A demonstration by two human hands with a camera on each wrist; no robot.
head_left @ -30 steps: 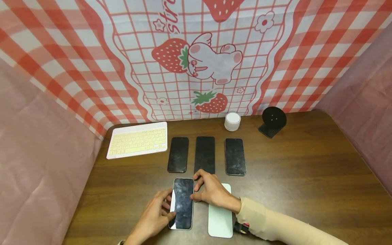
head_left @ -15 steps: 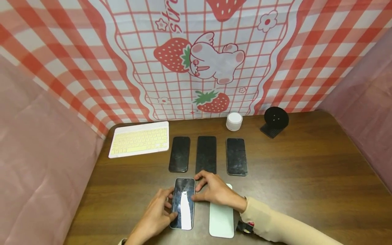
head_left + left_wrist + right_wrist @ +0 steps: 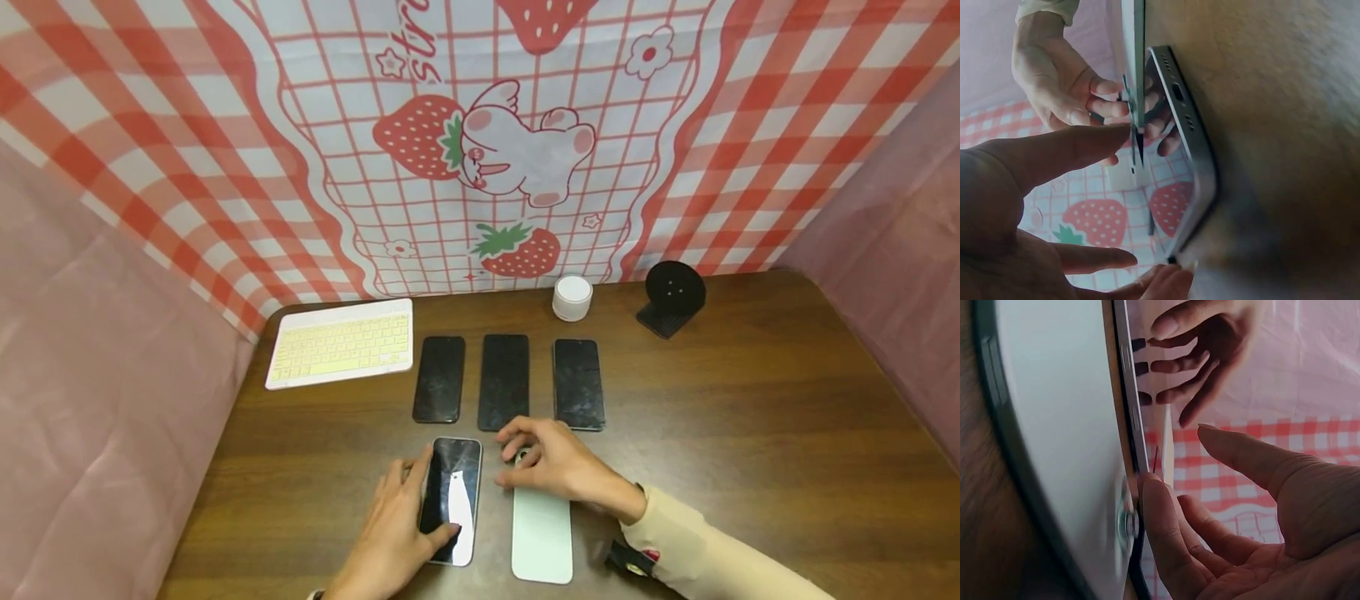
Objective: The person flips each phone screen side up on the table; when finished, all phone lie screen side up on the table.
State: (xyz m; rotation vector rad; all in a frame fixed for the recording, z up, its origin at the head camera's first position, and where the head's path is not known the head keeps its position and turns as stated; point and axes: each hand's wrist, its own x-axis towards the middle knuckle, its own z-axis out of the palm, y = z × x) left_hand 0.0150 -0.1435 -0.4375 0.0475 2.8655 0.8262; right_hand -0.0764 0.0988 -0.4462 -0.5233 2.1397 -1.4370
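Observation:
A smartphone (image 3: 450, 500) with a dark, reflective screen lies face up near the table's front. My left hand (image 3: 397, 517) is at its left edge, fingers stretched along the side and thumb reaching over the lower screen. In the left wrist view, the phone's silver port edge (image 3: 1200, 169) shows beside that hand. My right hand (image 3: 555, 467) hovers with bent fingers over the top of a pale green phone (image 3: 542, 537), which lies back up. Nothing is between the right thumb and fingers. The right wrist view shows a camera lens (image 3: 1127, 523) near those fingertips.
Behind the hands lie three dark phones in a row: left (image 3: 439, 379), middle (image 3: 504, 379) and right (image 3: 578, 383). A white keyboard (image 3: 341, 343) sits at the back left. Toward the back right stand a small white cylinder (image 3: 572, 298) and a black round-headed stand (image 3: 673, 296).
My right hand has left the dark phone's right edge and moved right, over the pale phone. My left fingers have straightened along the left edge, the thumb further onto the screen.

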